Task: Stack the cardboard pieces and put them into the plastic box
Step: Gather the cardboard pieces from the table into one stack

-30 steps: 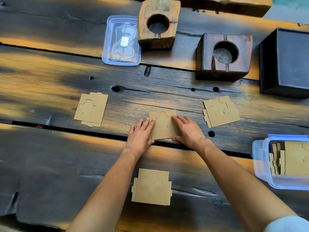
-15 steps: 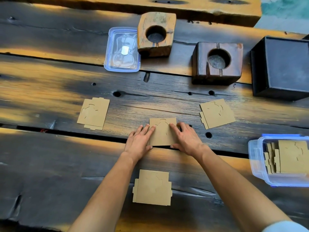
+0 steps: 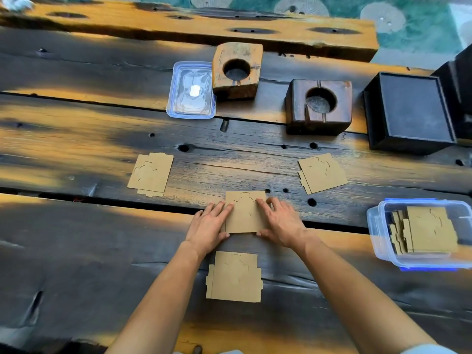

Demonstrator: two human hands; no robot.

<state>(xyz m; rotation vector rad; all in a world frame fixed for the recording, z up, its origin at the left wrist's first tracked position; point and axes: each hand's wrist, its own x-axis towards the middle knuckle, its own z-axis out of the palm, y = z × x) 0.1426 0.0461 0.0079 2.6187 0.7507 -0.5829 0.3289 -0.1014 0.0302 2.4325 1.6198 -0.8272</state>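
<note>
I've got left hand and right hand flanking the cardboard stack at bench middle, fingers straight, pressing it.

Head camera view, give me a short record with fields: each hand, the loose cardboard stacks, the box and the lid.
left: left hand rests, fingers straight, on the left edge of the centre stack
right: right hand rests the same way on its right edge
loose stacks: left stack, right stack, near stack, all flat on the wooden table
box: plastic box at the right, open, with cardboard pieces inside
lid: lid lies on the far side, beside a wooden block
</note>
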